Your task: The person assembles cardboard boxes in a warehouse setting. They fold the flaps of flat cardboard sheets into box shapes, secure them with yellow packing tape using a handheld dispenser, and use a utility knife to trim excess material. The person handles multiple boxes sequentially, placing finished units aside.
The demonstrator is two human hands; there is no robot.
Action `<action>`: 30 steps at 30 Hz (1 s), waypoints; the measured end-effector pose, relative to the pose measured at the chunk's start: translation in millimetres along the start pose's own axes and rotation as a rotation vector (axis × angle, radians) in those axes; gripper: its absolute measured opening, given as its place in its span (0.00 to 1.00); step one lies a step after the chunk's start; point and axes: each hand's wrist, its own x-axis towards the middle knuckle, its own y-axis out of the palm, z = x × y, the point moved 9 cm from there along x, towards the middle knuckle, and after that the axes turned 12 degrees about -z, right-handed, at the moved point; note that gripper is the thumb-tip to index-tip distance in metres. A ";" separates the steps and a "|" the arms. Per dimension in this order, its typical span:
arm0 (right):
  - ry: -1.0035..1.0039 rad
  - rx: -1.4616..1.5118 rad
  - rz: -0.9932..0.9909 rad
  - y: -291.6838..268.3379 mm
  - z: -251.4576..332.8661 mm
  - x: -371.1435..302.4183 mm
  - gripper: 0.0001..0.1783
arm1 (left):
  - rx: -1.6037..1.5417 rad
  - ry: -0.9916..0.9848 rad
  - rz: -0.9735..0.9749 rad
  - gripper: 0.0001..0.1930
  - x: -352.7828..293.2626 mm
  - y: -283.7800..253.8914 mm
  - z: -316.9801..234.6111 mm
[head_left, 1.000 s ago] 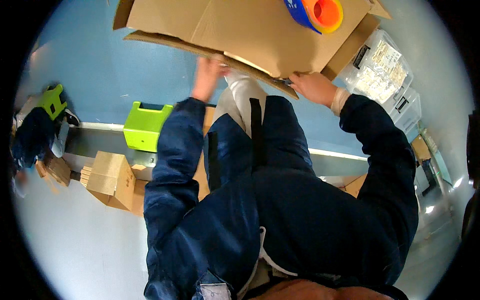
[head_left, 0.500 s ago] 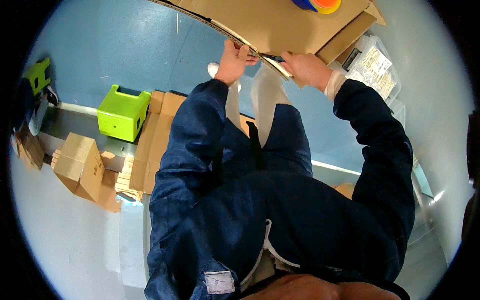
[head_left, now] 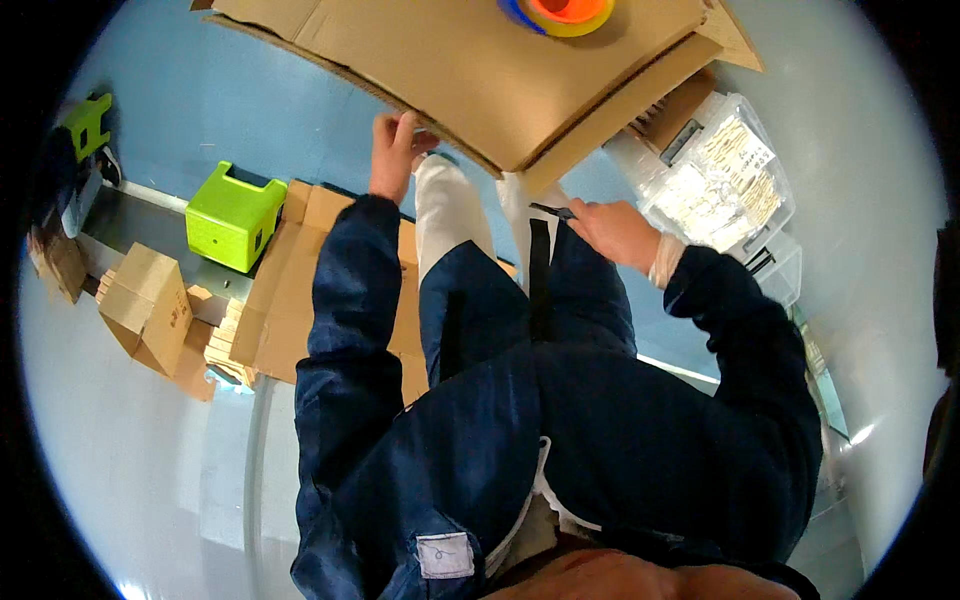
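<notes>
A large brown cardboard box [head_left: 470, 80] lies at the top of view, with its flaps spread. My left hand [head_left: 395, 155] grips its near left edge, thumb and fingers bent around the cardboard. My right hand [head_left: 615, 232] is closed around a small dark tool [head_left: 550, 210] with a slim tip pointing left. The tool's exact kind is hard to make out. It is held apart from the box, below its near corner and above my legs. A blue, yellow and orange ring-shaped item, like rolls of tape [head_left: 585, 28], rests on the cardboard.
Clear plastic tubs of pale sticks [head_left: 740, 165] stand on the right. At left are a bright green stool [head_left: 232, 220], an open cardboard box [head_left: 150, 305] and a flattened carton [head_left: 285, 290]. Another green stool [head_left: 88, 125] and a person's shoe [head_left: 110, 168] are farther left.
My right hand has moved down, taking the tool away from the box edge. My left hand has shifted left along the edge. The box has turned, and its near corner sits lower.
</notes>
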 end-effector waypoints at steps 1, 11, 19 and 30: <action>0.023 0.045 -0.035 -7.5 -5.2 -6.5 0.13 | -0.002 -0.021 -0.078 0.24 -6.4 -8.0 30.7; 0.194 0.249 -0.180 -49.8 -93.9 -55.7 0.14 | -0.492 -0.469 -0.162 0.25 -84.8 109.7 91.4; 0.348 0.678 -0.520 -92.6 -140.3 -28.7 0.16 | -0.434 -0.292 -0.287 0.24 -95.6 120.3 57.8; 0.547 0.735 -0.407 -117.5 -162.1 27.8 0.13 | -0.685 -0.328 -0.406 0.20 -90.9 117.9 72.9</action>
